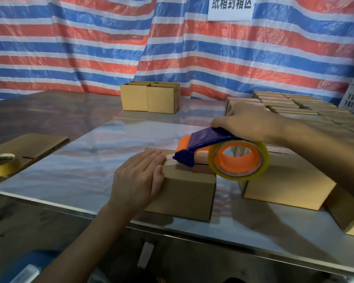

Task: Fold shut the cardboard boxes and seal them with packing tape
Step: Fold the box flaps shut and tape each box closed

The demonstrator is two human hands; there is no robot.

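A small cardboard box (188,193) sits in front of me on the shiny table, its top flaps folded shut. My left hand (138,178) lies flat over the box's left top edge and presses it down, thumb on the front face. My right hand (251,123) grips the blue handle of a tape dispenser (204,141) with an orange hub and a roll of clear yellowish tape (239,160). The dispenser's blue toothed nose rests on the box top at the seam, right next to my left fingertips.
More cardboard boxes (288,184) lie to the right and a stack of flat ones (294,103) fills the back right. Upright boxes (149,98) stand at the back centre. A spare tape roll (0,166) and flattened cardboard (31,146) sit at the left. A striped tarp hangs behind.
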